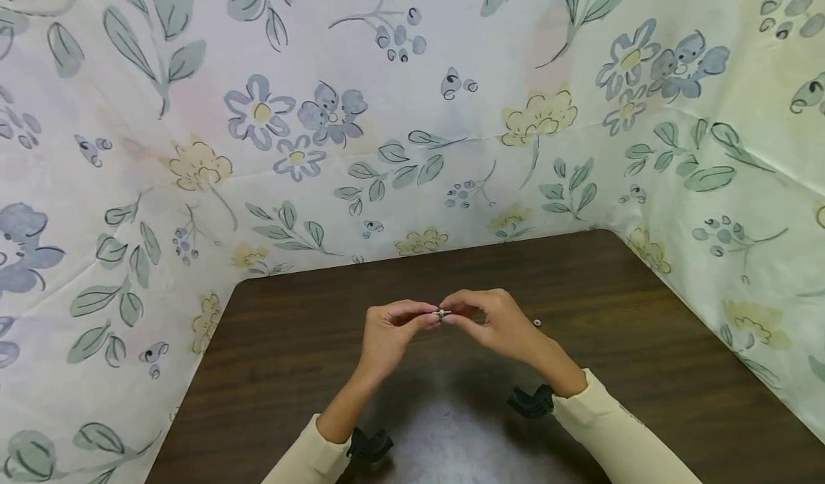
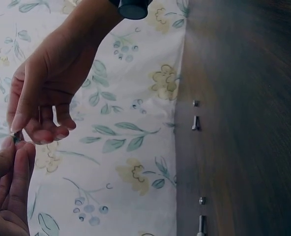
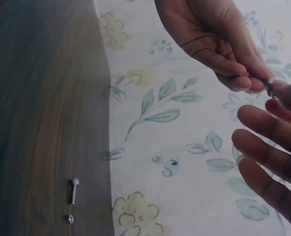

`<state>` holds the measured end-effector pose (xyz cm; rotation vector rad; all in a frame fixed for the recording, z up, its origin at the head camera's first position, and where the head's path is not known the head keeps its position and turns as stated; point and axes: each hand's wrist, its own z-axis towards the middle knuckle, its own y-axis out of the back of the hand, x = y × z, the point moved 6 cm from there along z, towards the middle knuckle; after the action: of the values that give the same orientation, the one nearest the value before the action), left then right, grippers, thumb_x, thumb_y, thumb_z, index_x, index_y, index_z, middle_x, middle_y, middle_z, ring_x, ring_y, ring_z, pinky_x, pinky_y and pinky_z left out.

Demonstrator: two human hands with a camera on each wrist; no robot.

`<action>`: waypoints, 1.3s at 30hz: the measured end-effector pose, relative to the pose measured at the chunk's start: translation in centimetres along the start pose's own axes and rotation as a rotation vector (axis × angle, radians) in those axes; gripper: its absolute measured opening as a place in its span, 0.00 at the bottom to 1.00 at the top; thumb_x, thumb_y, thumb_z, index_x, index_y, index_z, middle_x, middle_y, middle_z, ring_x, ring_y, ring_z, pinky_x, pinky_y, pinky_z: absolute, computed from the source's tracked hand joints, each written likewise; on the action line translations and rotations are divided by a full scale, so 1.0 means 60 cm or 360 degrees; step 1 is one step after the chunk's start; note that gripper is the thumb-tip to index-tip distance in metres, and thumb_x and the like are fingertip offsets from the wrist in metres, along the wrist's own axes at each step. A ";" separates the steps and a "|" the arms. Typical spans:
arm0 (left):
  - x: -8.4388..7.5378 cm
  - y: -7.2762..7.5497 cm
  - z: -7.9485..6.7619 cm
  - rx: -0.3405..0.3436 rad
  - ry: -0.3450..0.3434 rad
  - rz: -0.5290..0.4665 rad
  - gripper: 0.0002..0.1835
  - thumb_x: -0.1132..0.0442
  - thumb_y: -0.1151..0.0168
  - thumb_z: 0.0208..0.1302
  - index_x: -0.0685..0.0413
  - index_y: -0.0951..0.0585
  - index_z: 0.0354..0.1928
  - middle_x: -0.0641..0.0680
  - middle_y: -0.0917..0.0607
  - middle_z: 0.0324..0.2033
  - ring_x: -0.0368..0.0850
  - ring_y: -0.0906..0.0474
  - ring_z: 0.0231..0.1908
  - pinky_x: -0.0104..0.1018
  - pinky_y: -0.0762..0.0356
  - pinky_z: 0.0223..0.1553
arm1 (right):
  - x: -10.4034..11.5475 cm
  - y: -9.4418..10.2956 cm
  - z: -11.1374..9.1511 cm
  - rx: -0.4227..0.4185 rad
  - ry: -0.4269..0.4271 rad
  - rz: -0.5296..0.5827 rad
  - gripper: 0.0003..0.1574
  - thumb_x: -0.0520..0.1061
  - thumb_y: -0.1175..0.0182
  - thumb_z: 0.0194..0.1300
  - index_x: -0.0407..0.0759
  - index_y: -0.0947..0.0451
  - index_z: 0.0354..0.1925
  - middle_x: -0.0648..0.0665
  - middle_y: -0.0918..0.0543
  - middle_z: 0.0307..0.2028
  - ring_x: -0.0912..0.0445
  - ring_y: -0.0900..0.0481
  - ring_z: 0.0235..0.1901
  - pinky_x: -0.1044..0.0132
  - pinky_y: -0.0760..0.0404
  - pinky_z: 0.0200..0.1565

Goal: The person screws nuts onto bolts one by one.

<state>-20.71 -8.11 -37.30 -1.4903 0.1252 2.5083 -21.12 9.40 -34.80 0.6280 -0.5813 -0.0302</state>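
Note:
Above the table, both hands meet fingertip to fingertip at a small metal bolt (image 1: 442,313) with a wider, nut-like part around it. The left hand (image 1: 390,334) pinches one end between thumb and fingers. From the other side, thumb and forefinger of the right hand (image 1: 499,323) pinch it too. Fingertips cover much of the bolt in both wrist views. In the right wrist view, the other fingers of the right hand (image 3: 273,142) are spread away from it, while the left hand (image 3: 214,44) comes in from above.
A loose nut (image 1: 538,322) lies on the dark wooden table (image 1: 309,326), right of the hands. Wrist views show more hardware on the tabletop: a bolt (image 2: 196,123) beside a nut (image 2: 195,103), and another bolt (image 3: 74,191) near a nut (image 3: 70,219). Floral cloth (image 1: 419,205) hangs around the table.

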 end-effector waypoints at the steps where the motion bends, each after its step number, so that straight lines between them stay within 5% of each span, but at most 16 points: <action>1: 0.000 0.000 0.000 -0.0002 0.0002 -0.0004 0.05 0.73 0.30 0.62 0.68 0.12 0.39 0.65 0.11 0.35 0.52 0.10 0.33 0.48 0.12 0.40 | 0.000 0.000 0.000 -0.0007 0.0012 -0.0002 0.11 0.37 0.30 0.64 0.45 0.15 0.46 0.53 0.12 0.36 0.64 0.15 0.32 0.68 0.13 0.35; 7: 0.001 0.000 -0.001 0.0005 0.0000 -0.0011 0.05 0.72 0.30 0.63 0.68 0.12 0.39 0.65 0.11 0.35 0.52 0.10 0.34 0.48 0.12 0.40 | 0.004 0.000 0.002 -0.0026 0.0067 -0.0006 0.15 0.31 0.30 0.61 0.44 0.15 0.45 0.51 0.12 0.35 0.59 0.14 0.31 0.69 0.13 0.36; 26: 0.002 0.001 0.001 0.0000 -0.0056 0.0038 0.05 0.73 0.30 0.63 0.67 0.12 0.39 0.61 0.11 0.34 0.52 0.11 0.33 0.47 0.11 0.39 | 0.000 -0.006 -0.001 0.0072 -0.0045 -0.0044 0.05 0.40 0.33 0.68 0.47 0.13 0.42 0.56 0.12 0.33 0.65 0.17 0.30 0.70 0.15 0.33; 30: -0.001 0.004 0.001 -0.0020 -0.0060 0.0050 0.05 0.73 0.30 0.62 0.67 0.12 0.39 0.62 0.11 0.34 0.51 0.11 0.33 0.46 0.11 0.39 | 0.000 -0.006 0.001 0.0053 -0.0058 -0.0048 0.09 0.42 0.31 0.67 0.46 0.15 0.46 0.55 0.12 0.35 0.67 0.17 0.31 0.69 0.14 0.34; 39: 0.005 0.000 -0.002 0.0020 -0.0016 -0.0003 0.05 0.73 0.31 0.63 0.68 0.12 0.39 0.64 0.11 0.35 0.52 0.11 0.34 0.47 0.12 0.41 | 0.010 -0.001 0.000 -0.0035 0.0120 -0.0045 0.17 0.30 0.28 0.58 0.43 0.14 0.45 0.51 0.11 0.38 0.60 0.15 0.31 0.71 0.14 0.35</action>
<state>-20.76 -8.08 -37.60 -1.4721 0.1375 2.5087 -20.62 9.23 -34.56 0.6137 -0.4989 -0.0390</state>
